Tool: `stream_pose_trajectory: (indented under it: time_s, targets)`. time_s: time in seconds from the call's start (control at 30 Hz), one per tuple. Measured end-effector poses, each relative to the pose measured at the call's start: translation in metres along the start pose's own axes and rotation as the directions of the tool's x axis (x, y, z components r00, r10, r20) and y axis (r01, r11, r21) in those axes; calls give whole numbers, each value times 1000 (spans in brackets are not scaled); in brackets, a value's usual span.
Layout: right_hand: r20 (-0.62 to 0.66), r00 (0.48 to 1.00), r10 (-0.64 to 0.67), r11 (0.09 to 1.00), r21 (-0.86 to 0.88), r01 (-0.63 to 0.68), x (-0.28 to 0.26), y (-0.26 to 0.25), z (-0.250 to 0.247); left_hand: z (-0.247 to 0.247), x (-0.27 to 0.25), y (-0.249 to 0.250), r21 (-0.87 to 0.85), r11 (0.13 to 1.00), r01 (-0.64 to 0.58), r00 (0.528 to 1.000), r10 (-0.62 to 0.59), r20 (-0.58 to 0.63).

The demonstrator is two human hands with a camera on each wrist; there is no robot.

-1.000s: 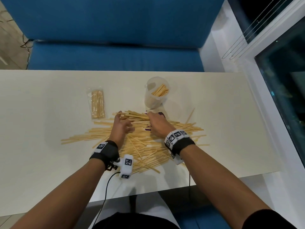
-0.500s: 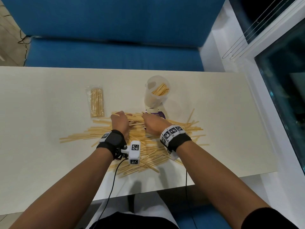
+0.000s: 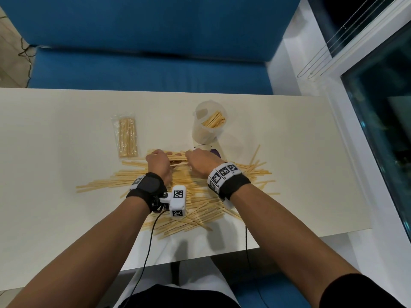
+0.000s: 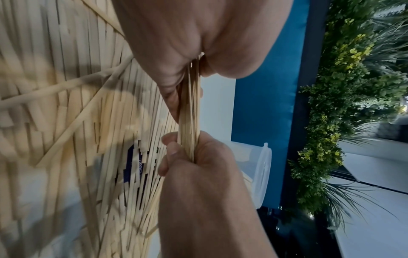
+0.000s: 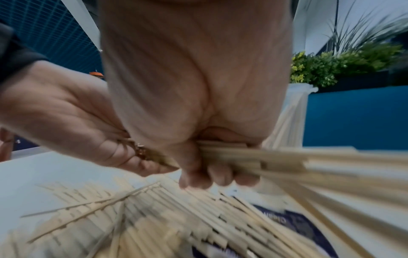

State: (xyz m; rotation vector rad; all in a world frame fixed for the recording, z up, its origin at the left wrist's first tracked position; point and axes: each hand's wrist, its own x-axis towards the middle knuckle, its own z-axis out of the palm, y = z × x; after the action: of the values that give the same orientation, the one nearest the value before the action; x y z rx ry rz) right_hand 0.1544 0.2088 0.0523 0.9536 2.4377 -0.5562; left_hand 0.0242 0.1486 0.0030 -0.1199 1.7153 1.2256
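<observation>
A loose pile of thin wooden sticks (image 3: 200, 196) lies spread over the cream table (image 3: 55, 174). Above its far edge both hands hold one bundle of sticks (image 3: 178, 160) level between them. My left hand (image 3: 158, 163) grips the bundle's left end, my right hand (image 3: 201, 162) its right end. In the left wrist view the bundle (image 4: 189, 113) runs from my left fist down into the right hand (image 4: 198, 165). In the right wrist view my fingers (image 5: 217, 176) curl round the bundle (image 5: 276, 162). A clear plastic cup (image 3: 209, 125) with sticks in it stands just behind.
A sealed clear packet of sticks (image 3: 127, 137) lies left of the cup. A purple and white wrapper (image 3: 213, 150) peeks out under the pile. A blue sofa (image 3: 155, 52) runs behind the table; a window (image 3: 382, 130) is at right.
Both hands have closed round a bundle of sticks and raised it off the pile's far edge; a second ago their fingers were spread over the sticks.
</observation>
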Motion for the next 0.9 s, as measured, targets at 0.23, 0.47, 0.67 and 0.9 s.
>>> stream_pose_trajectory:
  time_s: [0.23, 0.47, 0.67, 0.9]
  targets:
    - [-229, 967, 114, 989, 120, -88, -5, 1, 12, -5, -22, 11, -269, 961, 62, 980, -7, 201]
    - [-308, 897, 318, 746, 665, -36, -16, 6, -12, -21, -35, 12, -352, 933, 74, 944, 49, 327]
    - [-260, 842, 473, 64, 963, 262, -31, 1, -46, -5, -45, -3, 10, 979, 206, 876, -189, 443]
    - [-331, 791, 514, -165, 867, 470, -45, -16, -62, 1, -61, -2, 87, 908, 409, 694, -372, 617]
